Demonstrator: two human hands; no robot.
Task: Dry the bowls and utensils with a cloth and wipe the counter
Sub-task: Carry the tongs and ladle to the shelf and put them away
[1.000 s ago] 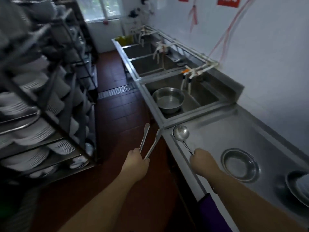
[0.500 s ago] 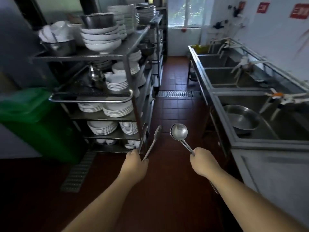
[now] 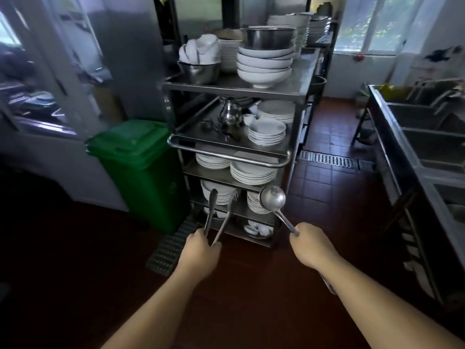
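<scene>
- Right now I see both arms reaching up from the bottom of the frame, over the dark red tiled floor [image 3: 327,187].
- My left hand [image 3: 200,250], lower centre, has its fingers curled round the joined end of a pair of slim steel tongs [image 3: 217,215]; the two arms of the tongs point upward and stand apart.
- My right hand [image 3: 310,244], lower right of centre, has its fingers wrapped round the thin handle of a round-bowled steel ladle [image 3: 273,197]; the ladle's bowl sits up and left of the fist, and the handle's end pokes out under the forearm.
- Centre frame, beyond both tools, stands a tiered steel rack [image 3: 297,127] stacked with white plates and bowls.
- A green lidded plastic bin [image 3: 141,170] stands just beside the rack, centre left.
- The steel sink bench [image 3: 392,137] runs along the right edge.
</scene>
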